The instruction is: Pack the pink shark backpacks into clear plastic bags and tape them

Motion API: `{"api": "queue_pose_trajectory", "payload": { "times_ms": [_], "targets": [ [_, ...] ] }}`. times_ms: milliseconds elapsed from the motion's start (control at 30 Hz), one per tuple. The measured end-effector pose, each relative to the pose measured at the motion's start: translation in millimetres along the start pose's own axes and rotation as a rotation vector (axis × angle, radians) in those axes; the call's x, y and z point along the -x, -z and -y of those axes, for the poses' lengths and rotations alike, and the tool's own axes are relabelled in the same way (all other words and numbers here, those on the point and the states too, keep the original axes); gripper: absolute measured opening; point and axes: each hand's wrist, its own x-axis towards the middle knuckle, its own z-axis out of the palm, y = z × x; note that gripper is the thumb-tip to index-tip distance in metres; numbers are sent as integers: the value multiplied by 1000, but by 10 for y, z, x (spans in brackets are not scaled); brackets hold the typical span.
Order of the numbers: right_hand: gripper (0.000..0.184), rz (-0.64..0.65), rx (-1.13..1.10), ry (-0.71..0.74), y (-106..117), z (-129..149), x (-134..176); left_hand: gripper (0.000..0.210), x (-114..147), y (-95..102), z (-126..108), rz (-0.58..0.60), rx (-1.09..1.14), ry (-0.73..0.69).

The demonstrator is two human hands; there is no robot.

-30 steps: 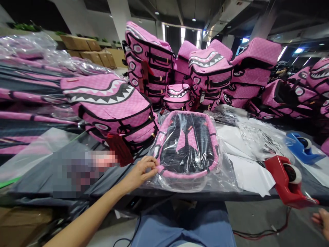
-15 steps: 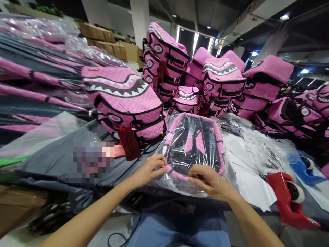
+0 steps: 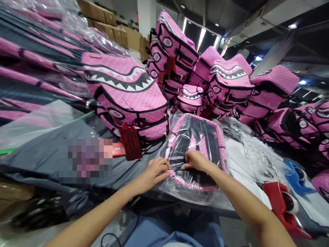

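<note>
A pink-and-black backpack (image 3: 177,132) lies on the table inside a clear plastic bag (image 3: 185,197), its dark padded back facing up. My left hand (image 3: 157,172) is closed at the near left edge of the bag, fingers curled on the film against the pink rim. Over the lower middle of the dark panel, my right hand (image 3: 196,162) has its fingers bent and pinched on the plastic. Exactly how much film sits between the fingers is hard to see.
To the left stands a pink backpack with a shark-mouth print (image 3: 123,89) and a dark red tag (image 3: 130,142). Stacked pink backpacks (image 3: 177,51) fill the back. A red tape dispenser (image 3: 276,200) and a blue tape dispenser (image 3: 295,176) are at right, near loose plastic bags (image 3: 257,144).
My right hand has moved up and left from the bag's near edge onto the middle of the panel. My left hand stays at the left edge. The view has shifted slightly.
</note>
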Motion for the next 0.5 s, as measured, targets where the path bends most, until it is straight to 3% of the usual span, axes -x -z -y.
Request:
{"api": "queue_pose_trajectory", "payload": {
  "times_ms": [67,133,233,300,367,433,500],
  "targets": [
    [17,-143,112,-12,4,38,148,31,-5,10,1,14,8,1],
    [11,-220,144,98,-57,142,278,30,-11,11,2,22,9,3],
    [26,-81,63,236,-241,309,302,27,-16,3,-32,19,-8,30],
    [34,12,52,223,-362,376,207,26,-13,1,-84,6,-28,45],
    [37,9,80,209,-440,409,104,23,10,7,-125,-29,-37,22],
    [37,-88,101,211,-480,396,84,21,82,19,-101,-163,-26,0],
    [31,-279,77,259,-519,292,208,27,235,33,13,-417,-68,86]
  ]
}}
